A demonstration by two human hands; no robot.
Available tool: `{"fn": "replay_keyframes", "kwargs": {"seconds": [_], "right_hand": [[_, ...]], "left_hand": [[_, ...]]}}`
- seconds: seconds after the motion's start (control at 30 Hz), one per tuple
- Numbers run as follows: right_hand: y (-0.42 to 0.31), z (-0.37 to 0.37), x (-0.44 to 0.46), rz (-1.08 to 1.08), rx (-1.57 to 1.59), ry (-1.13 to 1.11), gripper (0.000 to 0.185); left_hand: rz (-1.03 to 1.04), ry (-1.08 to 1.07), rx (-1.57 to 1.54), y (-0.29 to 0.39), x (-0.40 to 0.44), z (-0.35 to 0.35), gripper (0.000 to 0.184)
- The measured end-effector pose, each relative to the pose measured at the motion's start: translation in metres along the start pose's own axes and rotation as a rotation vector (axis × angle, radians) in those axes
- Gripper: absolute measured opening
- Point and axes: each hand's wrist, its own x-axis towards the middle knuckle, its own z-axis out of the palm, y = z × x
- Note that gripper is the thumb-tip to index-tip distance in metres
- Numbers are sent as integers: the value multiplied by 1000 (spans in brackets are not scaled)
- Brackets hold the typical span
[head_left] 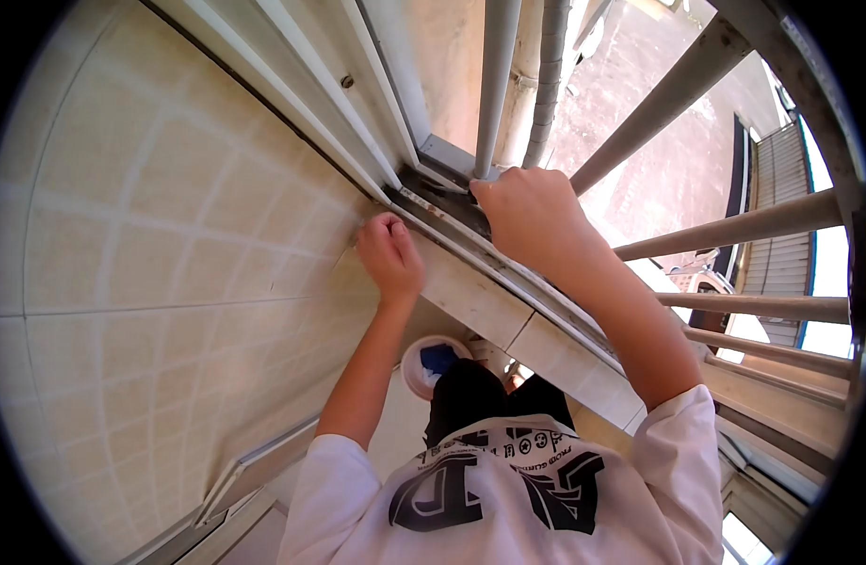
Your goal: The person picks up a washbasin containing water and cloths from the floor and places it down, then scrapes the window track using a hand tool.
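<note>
My right hand (532, 209) is curled closed over the outer part of the window track (456, 209), close to the foot of a grey upright bar (497, 94). A small dark tip shows by its fingers; what they grip is hidden. Nearer the tiled wall, my left hand (390, 256) is closed in a loose fist just above the inner sill (475, 292), with nothing visible in it. Dark grime lies in the corner of the track between the two hands. The white window frame (329, 85) rises beyond them.
Metal security bars (734, 226) line the right side, with a paved yard (631, 122) outside below. Beige tiles (160, 207) cover the wall at left. On the floor by my legs stands a light basin (416, 369) with a blue cloth (439, 358) in it.
</note>
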Motion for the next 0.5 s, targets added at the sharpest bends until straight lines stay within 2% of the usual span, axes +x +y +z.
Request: {"fn": "replay_keyframes", "kwargs": {"seconds": [0.13, 0.23, 0.3, 0.33, 0.43, 0.5], "right_hand": [[4, 25, 18, -91, 38, -4, 27], [20, -16, -13, -88, -18, -72, 26], [10, -32, -14, -32, -29, -65, 10], [5, -34, -14, 1, -33, -64, 8], [-1, 0, 17, -50, 23, -55, 23], [-3, 15, 25, -92, 11, -24, 15]], "left_hand": [[-5, -17, 2, 1, -1, -2, 19], [2, -13, 13, 0, 1, -2, 19], [4, -13, 29, -1, 1, -1, 20], [0, -16, 28, -1, 0, -2, 20], [0, -11, 19, 0, 1, 0, 20], [7, -9, 23, -2, 0, 0, 20]]}}
